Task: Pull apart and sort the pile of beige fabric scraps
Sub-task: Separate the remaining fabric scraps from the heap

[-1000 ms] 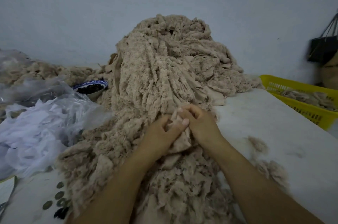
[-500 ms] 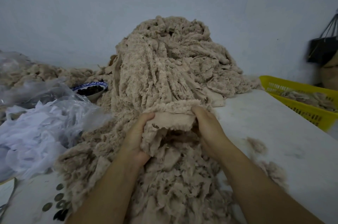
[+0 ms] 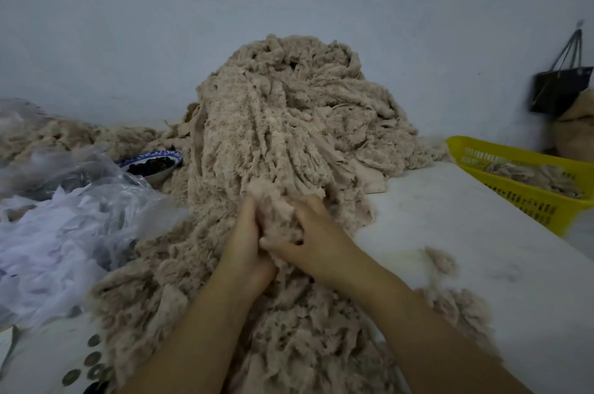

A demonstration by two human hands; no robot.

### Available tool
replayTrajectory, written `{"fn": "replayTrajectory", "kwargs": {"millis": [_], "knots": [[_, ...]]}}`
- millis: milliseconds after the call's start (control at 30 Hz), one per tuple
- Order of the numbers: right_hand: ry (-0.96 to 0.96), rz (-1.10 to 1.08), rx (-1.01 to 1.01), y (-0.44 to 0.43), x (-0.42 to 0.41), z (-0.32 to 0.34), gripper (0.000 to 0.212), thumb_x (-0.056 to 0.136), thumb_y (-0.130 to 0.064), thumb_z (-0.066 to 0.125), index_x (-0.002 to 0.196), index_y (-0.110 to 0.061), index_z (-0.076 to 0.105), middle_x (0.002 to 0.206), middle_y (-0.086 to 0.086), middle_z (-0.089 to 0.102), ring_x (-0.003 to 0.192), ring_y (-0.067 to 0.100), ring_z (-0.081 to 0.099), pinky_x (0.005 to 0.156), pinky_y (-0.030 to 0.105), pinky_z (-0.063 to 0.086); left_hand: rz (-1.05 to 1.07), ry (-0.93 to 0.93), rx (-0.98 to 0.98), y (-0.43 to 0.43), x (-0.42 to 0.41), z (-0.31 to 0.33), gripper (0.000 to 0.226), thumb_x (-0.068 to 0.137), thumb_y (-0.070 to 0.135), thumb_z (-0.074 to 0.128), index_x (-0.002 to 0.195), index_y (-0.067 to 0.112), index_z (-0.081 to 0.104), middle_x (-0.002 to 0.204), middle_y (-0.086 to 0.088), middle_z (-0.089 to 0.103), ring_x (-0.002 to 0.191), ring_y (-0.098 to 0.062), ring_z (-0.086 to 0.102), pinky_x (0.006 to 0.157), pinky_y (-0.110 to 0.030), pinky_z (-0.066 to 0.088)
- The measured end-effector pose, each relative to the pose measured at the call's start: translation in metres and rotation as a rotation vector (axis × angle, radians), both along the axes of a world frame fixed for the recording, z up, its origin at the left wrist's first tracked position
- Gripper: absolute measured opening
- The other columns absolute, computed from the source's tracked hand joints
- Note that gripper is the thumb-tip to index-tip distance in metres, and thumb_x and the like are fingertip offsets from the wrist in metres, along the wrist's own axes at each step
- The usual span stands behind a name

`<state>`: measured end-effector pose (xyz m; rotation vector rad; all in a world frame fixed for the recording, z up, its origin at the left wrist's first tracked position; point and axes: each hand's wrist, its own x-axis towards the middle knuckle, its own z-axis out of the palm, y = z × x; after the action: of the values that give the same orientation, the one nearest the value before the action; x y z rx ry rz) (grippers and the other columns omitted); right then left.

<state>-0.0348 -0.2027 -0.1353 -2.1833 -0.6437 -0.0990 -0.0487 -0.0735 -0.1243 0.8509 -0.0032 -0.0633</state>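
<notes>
Beige fabric scraps (image 3: 289,123) are heaped in a tall pile at the middle of a white table (image 3: 482,233), against the pale wall, and are spread forward to the near edge. At the far left, a lower heap (image 3: 80,136) of the same stuff is seen behind crumpled clear plastic (image 3: 48,168). White fabric (image 3: 54,249) is bunched nearer the camera, partly under that plastic. A blue-patterned bowl (image 3: 157,175) with dark contents is set between the plastic and the pile, touching the scraps. At the lower left, several dark round discs (image 3: 91,358) are laid on the table just beside the pile's edge; what they are cannot be told.

At the foot of the pile, a clump (image 3: 273,210) of scraps is grasped by both hands. The left hand (image 3: 244,252) is curled round its left side, and the right hand (image 3: 318,239) is dug into its right side, with the right thumb laid against the left hand.

To the right, small loose tufts (image 3: 440,261) are scattered on the bare table. A yellow slotted basket (image 3: 530,200) is placed at the table's right edge, with more beige scraps held in it. A black bag (image 3: 559,88) is hung on the wall above it.
</notes>
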Motion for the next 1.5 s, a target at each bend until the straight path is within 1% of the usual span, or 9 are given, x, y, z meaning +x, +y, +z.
{"fn": "replayTrajectory", "kwargs": {"millis": [167, 233, 367, 467, 600, 833, 1067, 1267, 1500], "knots": [[-0.11, -0.085, 0.072, -0.026, 0.019, -0.021, 0.029, 0.093, -0.014, 0.055, 0.117, -0.031, 0.054, 0.104, -0.018, 0.046, 0.087, -0.007, 0.052, 0.071, 0.005, 0.04, -0.101, -0.023, 0.155, -0.013, 0.002, 0.004, 0.04, 0.098, 0.028, 0.046, 0.12, 0.002, 0.068, 0.119, -0.014, 0.068, 0.11, -0.024, 0.064, 0.093, -0.033, 0.051], [0.067, -0.261, 0.607, -0.045, 0.028, -0.018, 0.012, 0.096, -0.019, 0.061, 0.105, -0.027, 0.058, 0.094, -0.011, 0.064, 0.08, 0.002, 0.062, 0.064, 0.01, 0.045, -0.105, -0.071, 0.345, -0.025, 0.006, 0.003, 0.03, 0.101, 0.019, 0.045, 0.117, 0.011, 0.068, 0.115, -0.004, 0.074, 0.108, -0.016, 0.068, 0.084, -0.025, 0.054], [0.343, -0.318, 1.516, -0.074, 0.039, -0.007, 0.051, 0.092, -0.061, 0.053, 0.115, -0.015, 0.054, 0.104, 0.003, 0.071, 0.089, 0.02, 0.075, 0.065, 0.027, 0.059, -0.033, -0.137, 0.731, -0.047, 0.02, 0.007, 0.03, 0.099, 0.018, 0.049, 0.096, 0.028, 0.077, 0.106, 0.002, 0.075, 0.103, -0.013, 0.07, 0.089, -0.028, 0.057], [0.483, -0.479, 1.235, -0.062, 0.035, -0.017, 0.032, 0.105, -0.043, 0.042, 0.1, -0.015, 0.057, 0.098, 0.005, 0.069, 0.079, 0.018, 0.075, 0.063, 0.029, 0.059, -0.062, -0.177, 1.164, -0.073, 0.038, 0.0, 0.029, 0.098, 0.016, 0.048, 0.089, 0.026, 0.073, 0.102, -0.005, 0.074, 0.095, -0.023, 0.07, 0.088, -0.039, 0.058], [0.237, -0.688, 0.528, -0.059, 0.04, -0.031, 0.024, 0.103, -0.025, 0.045, 0.114, -0.013, 0.063, 0.116, 0.01, 0.064, 0.096, 0.021, 0.058, 0.08, 0.033, 0.045, -0.119, -0.146, 1.476, -0.098, 0.059, -0.016, 0.027, 0.1, 0.015, 0.044, 0.106, 0.005, 0.068, 0.11, -0.016, 0.069, 0.093, -0.028, 0.064, 0.077, -0.031, 0.049], [0.272, -0.697, 0.569, -0.064, 0.039, -0.031, 0.02, 0.103, -0.021, 0.041, 0.107, -0.019, 0.061, 0.111, 0.008, 0.066, 0.099, 0.029, 0.065, 0.091, 0.05, 0.054, 0.052, -0.008, 1.18, -0.086, 0.057, -0.021, 0.028, 0.098, 0.018, 0.048, 0.092, 0.01, 0.074, 0.106, -0.014, 0.073, 0.1, -0.032, 0.067, 0.093, -0.045, 0.054], [0.537, -0.551, 0.686, -0.054, 0.039, -0.026, 0.037, 0.1, -0.041, 0.047, 0.126, -0.016, 0.054, 0.11, 0.011, 0.067, 0.097, 0.029, 0.066, 0.092, 0.051, 0.055, 0.029, -0.266, 0.919, -0.059, 0.013, -0.005, 0.04, 0.094, 0.017, 0.046, 0.062, 0.024, 0.069, 0.064, 0.008, 0.068, 0.059, -0.001, 0.06, 0.055, -0.012, 0.046], [0.796, -0.177, 0.875, -0.054, 0.023, -0.016, 0.038, 0.093, -0.048, 0.063, 0.103, -0.013, 0.073, 0.088, 0.001, 0.076, 0.07, 0.017, 0.073, 0.055, 0.026, 0.055, -0.251, -0.525, 1.104, -0.06, -0.022, -0.013, 0.03, 0.082, 0.032, 0.046, 0.067, 0.017, 0.067, 0.078, 0.005, 0.068, 0.074, -0.01, 0.063, 0.071, -0.023, 0.05], [-0.165, -0.569, 0.572, -0.046, 0.001, 0.007, 0.052, 0.104, -0.048, 0.037, 0.059, -0.022, 0.04, 0.053, -0.007, 0.044, 0.049, 0.005, 0.044, 0.05, 0.023, 0.031, 0.1, -0.285, 1.07, -0.051, -0.014, -0.024, 0.027, 0.093, 0.033, 0.046, 0.078, 0.023, 0.067, 0.067, 0.002, 0.061, 0.063, -0.007, 0.058, 0.06, -0.025, 0.047]]}}
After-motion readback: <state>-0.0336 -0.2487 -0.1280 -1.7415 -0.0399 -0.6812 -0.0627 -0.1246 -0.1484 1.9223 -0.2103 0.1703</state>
